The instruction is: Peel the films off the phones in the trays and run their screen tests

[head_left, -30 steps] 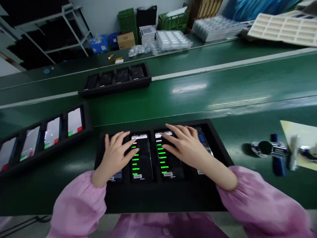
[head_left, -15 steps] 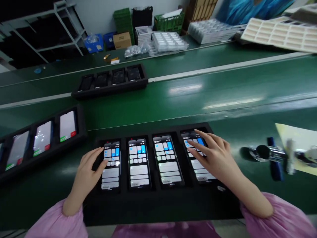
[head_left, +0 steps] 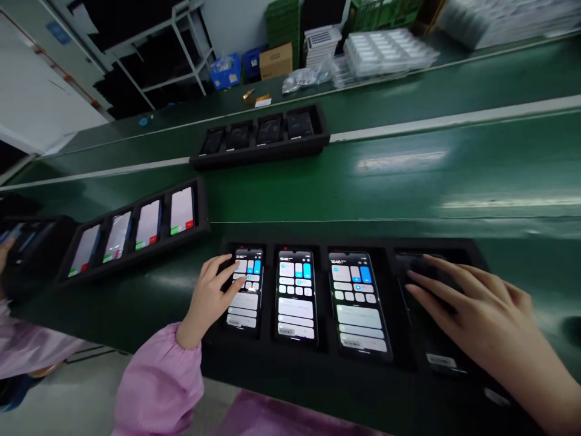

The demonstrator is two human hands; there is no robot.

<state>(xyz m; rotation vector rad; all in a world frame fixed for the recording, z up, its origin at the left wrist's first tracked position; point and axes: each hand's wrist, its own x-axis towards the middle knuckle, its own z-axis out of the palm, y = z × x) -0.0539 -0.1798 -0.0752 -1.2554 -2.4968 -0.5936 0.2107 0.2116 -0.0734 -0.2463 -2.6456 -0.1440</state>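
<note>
A black foam tray (head_left: 376,378) lies in front of me with phones in its slots. Over the leftmost phone (head_left: 242,312) is my left hand (head_left: 211,297), its fingers apart, index and thumb at the lit screen. Two middle phones, the second phone (head_left: 296,303) and the third phone (head_left: 361,303), show the same panel of white and blue tiles. At the right end my right hand (head_left: 476,303) spreads its fingers over the fourth phone (head_left: 440,348), whose screen is dark. Part of that phone is hidden under the hand. Neither hand grips anything.
Left of my tray stands another black tray (head_left: 136,257) of phones with white screens. Farther back, a third tray (head_left: 263,154) holds dark phones. At the far left a co-worker's hand (head_left: 5,251) is by more phones. Clear plastic trays (head_left: 385,54) are stacked behind the green bench.
The fourth phone's screen went from lit to dark under my right hand. My view turned left, bringing the co-worker's arm into sight. My left hand stays at the first phone.
</note>
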